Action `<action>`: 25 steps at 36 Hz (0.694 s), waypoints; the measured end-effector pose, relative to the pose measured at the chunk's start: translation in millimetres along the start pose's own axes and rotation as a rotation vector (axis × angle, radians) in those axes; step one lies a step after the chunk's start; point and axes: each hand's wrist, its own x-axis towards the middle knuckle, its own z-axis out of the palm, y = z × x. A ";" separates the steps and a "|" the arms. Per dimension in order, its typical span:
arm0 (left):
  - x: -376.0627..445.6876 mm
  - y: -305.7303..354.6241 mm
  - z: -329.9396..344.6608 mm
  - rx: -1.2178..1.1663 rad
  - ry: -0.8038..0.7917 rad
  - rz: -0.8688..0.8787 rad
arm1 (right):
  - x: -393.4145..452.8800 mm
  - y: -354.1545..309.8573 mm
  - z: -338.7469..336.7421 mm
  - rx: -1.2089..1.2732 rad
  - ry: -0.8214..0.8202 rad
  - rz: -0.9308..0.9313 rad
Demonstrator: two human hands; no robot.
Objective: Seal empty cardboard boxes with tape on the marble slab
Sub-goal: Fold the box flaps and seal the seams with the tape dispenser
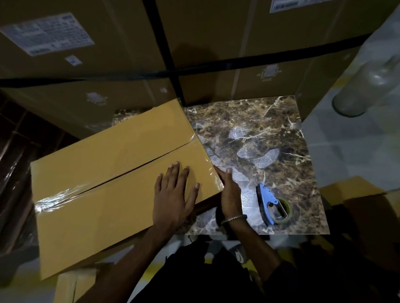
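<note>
On the marble slab (277, 123), the left hand (173, 196) presses flat on the taped cardboard box (114, 170); the right hand (229, 192) grips its right end, the tape dispenser (272, 207) near the slab's front-right corner.

One yellow cardboard box (114, 174) lies on one marble slab (259, 140). One blue tape dispenser (272, 207) sits on the slab, at the near right. Two hands — a left hand (173, 196) and a right hand (230, 194). Two large stacked cartons at the far side — one left (68, 40), one right (246, 38). One clear glass bottle (369, 83) at the far right.
</note>
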 end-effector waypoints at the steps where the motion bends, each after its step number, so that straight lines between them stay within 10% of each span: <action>1: -0.1 -0.2 0.2 -0.004 -0.001 -0.002 | 2.1 0.9 -2.2 0.082 0.011 0.065; 6: 0.8 -1.0 0.0 -0.034 -0.017 -0.015 | -6.7 -6.4 -22.5 0.018 0.078 -0.117; 16: 2.8 23.7 -3.6 -0.119 -0.041 0.176 | 2.7 -20.6 -83.3 -0.388 -0.391 -0.219; 25: 13.6 38.4 2.4 -0.073 -0.049 0.279 | 40.0 -35.1 -85.6 -0.922 -0.462 -0.351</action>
